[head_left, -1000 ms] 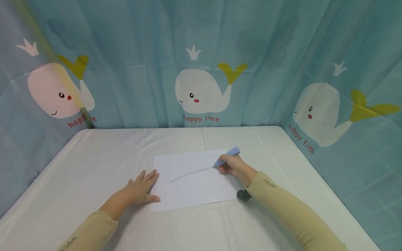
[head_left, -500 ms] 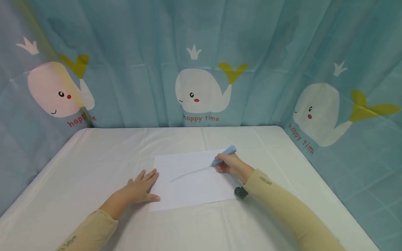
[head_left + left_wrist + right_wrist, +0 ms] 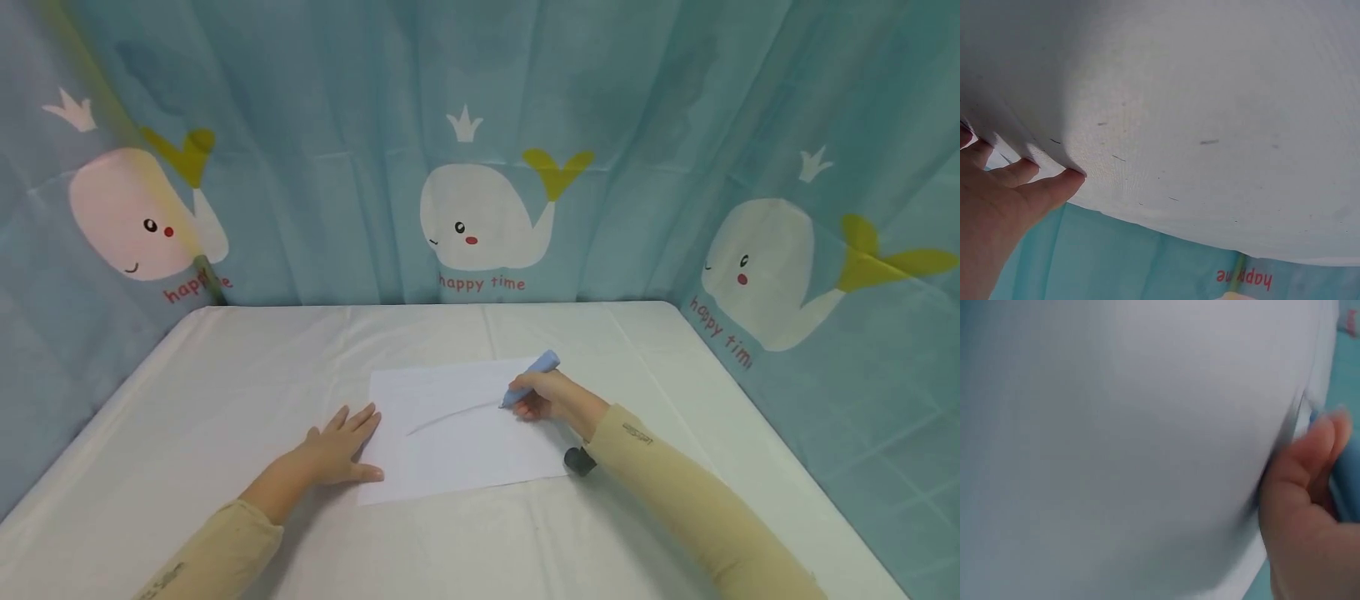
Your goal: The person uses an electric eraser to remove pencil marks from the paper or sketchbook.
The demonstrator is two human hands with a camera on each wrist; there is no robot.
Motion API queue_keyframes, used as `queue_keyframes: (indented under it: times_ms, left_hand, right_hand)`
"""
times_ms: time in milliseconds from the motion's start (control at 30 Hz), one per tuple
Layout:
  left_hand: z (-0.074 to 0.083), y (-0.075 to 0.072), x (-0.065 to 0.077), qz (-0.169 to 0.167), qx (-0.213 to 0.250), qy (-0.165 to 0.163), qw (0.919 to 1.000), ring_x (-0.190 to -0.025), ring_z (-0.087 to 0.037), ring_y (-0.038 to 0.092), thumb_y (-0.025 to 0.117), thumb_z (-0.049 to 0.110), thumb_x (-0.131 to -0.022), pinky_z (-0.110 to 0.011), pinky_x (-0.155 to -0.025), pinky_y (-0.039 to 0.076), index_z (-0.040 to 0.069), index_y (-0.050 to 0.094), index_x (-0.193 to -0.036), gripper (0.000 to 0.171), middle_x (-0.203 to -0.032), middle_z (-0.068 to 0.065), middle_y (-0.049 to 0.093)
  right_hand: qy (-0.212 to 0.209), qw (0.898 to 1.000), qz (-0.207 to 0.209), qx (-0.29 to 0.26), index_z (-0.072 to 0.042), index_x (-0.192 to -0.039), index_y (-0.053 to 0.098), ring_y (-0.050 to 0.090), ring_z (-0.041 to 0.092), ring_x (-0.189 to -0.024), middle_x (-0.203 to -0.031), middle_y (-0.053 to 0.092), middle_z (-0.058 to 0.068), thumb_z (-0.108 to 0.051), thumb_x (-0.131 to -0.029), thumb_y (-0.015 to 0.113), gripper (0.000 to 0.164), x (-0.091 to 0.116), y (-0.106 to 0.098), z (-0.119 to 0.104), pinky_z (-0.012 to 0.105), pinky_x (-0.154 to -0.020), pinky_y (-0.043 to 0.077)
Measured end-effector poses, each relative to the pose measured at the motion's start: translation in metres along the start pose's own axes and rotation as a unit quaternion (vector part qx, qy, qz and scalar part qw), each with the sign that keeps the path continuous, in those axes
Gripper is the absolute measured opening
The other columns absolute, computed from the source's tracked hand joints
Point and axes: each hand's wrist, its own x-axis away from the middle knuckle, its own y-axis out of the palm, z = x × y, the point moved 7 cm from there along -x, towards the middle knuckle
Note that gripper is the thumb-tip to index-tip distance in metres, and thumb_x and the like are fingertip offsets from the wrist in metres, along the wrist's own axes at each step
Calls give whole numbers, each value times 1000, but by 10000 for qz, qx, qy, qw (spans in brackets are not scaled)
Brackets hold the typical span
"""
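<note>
A sheet of white paper (image 3: 450,462) lies on the white-covered table, with one thin, slightly curved grey line (image 3: 452,414) rising to the right across it. My right hand (image 3: 553,395) pinches a thick light blue marker (image 3: 544,362) over the paper's upper right part. The marker leans right and away, its tip at the line's right end. In the right wrist view, the marker's blue barrel (image 3: 1350,478) shows behind the curled fingers. My left hand (image 3: 330,454) rests with spread fingers at the sheet's left edge, thumb and fingertips just over the paper.
White cloth (image 3: 225,367) covers the table, whose far edge meets a blue curtain (image 3: 330,208) printed with whales. The curtain also stands along both sides. A small black round piece (image 3: 578,461) sits under my right cuff near the paper's lower right corner.
My right hand has shifted slightly left and toward me with the marker, whose tip now sits a little below the line's right end. The left hand has stayed in place.
</note>
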Motion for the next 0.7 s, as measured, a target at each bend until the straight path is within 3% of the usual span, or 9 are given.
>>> queue_keyframes:
  times_ms: [200, 367, 567, 700]
  left_hand:
    - [2, -2, 3, 8, 21, 35, 10000, -139, -57, 7, 71, 49, -83, -81, -97, 11, -7, 28, -148, 96, -156, -25, 18]
    - [-6, -2, 11, 66, 61, -81, 9999, -139, -56, 6, 71, 51, -83, -80, -97, 10, -6, 28, -149, 97, -157, -25, 17]
    - [-5, 0, 15, 57, 101, -94, 9999, -140, -55, 6, 72, 48, -83, -81, -97, 9, -4, 28, -149, 95, -158, -23, 18]
    - [1, 3, 10, 17, 24, -67, 10000, -142, -52, 6, 71, 50, -83, -79, -100, 10, -1, 28, -150, 95, -159, -19, 18]
  right_hand:
    - [22, 10000, 82, -36, 9, -107, 56, 55, 12, -48, -63, 60, 10, -8, -88, 63, 26, 2, 0, -1, 21, -48, 48]
    - [-48, 9999, -89, 88, 9, -107, 56, 55, 12, -48, -63, 60, 10, -7, -87, 63, 26, 0, 12, -5, 20, -48, 48]
    - [-247, 9974, -541, -416, 7, -102, 56, 58, 13, -53, -64, 61, 10, -9, -91, 57, 20, 1, 10, -1, 22, -51, 50]
    - [-330, 9965, -575, -512, 6, -99, 56, 61, 15, -58, -67, 63, 11, -9, -91, 52, 17, 4, 3, 1, 24, -54, 52]
